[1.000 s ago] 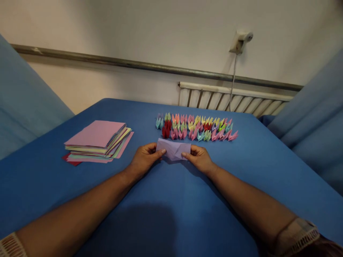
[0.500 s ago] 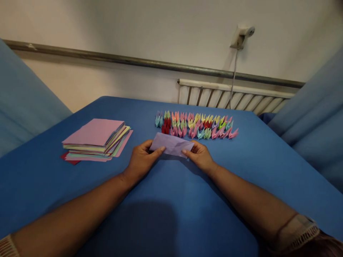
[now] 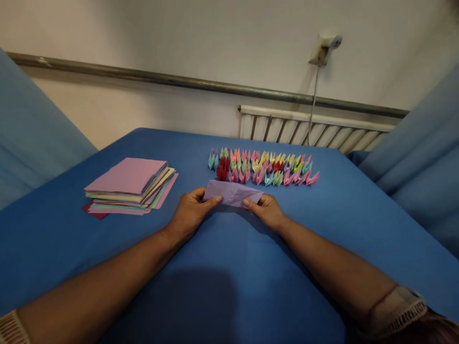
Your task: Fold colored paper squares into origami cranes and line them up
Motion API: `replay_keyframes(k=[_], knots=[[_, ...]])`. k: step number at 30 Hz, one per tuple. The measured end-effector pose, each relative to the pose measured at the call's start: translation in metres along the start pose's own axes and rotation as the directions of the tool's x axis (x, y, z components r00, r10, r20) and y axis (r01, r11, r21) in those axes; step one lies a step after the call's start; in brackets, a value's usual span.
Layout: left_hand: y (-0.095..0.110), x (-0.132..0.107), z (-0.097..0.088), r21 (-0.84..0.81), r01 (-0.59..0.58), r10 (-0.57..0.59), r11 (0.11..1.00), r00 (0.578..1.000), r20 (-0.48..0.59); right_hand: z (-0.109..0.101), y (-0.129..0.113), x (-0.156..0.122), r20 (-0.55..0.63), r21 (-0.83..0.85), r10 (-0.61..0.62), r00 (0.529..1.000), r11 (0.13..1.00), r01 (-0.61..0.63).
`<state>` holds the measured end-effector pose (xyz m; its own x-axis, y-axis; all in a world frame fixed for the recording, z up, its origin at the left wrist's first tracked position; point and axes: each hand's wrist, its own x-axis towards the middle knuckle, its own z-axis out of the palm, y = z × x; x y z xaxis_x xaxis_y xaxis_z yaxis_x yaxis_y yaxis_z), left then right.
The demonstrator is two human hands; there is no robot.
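A folded sheet of purple paper (image 3: 234, 192) is stretched between my two hands, above the blue table (image 3: 201, 248). My left hand (image 3: 195, 208) pinches its left end, thumb on the near face and fingers behind. At the right end, my right hand (image 3: 267, 208) grips the lower corner between thumb and fingers. Creases run across the paper's right part. Just beyond it stand several rows of small folded paper cranes (image 3: 267, 167) in pink, red, yellow, green and blue. The fingers behind the paper are partly hidden.
To the left lies an uneven stack of coloured paper (image 3: 127, 177), pink on top, with a red sheet (image 3: 96, 210) jutting out beneath. Behind the table are a metal rail (image 3: 201, 85), a radiator (image 3: 301, 126) and a wall socket (image 3: 321, 51). Blue curtains (image 3: 426, 157) hang at both sides.
The purple paper has shifted slightly to the right and its upper edge has tipped lower. Both hands keep their hold at its ends.
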<state>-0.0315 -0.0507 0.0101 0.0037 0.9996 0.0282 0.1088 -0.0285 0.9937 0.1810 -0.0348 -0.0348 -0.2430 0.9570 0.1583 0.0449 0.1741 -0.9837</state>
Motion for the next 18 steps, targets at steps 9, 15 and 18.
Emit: replay_keyframes(k=[9, 15, 18], knots=[[0.0014, 0.002, -0.0015, 0.052, -0.006, 0.003, 0.999, 0.999, 0.053, -0.0028, 0.0044, 0.0053, -0.089, 0.085, -0.024, 0.996, 0.996, 0.032], [-0.0026, 0.0029, -0.0042, 0.079, -0.006, -0.003, 0.997, 0.994, 0.114, -0.0025, 0.0022, 0.0062, -0.028, 0.116, -0.004, 1.0, 0.993, 0.007], [-0.0059, 0.002, -0.0029, 0.062, -0.001, -0.008, 0.998, 0.99, 0.143, -0.0004, 0.0028, 0.0058, -0.041, 0.155, -0.008, 0.999, 0.988, 0.014]])
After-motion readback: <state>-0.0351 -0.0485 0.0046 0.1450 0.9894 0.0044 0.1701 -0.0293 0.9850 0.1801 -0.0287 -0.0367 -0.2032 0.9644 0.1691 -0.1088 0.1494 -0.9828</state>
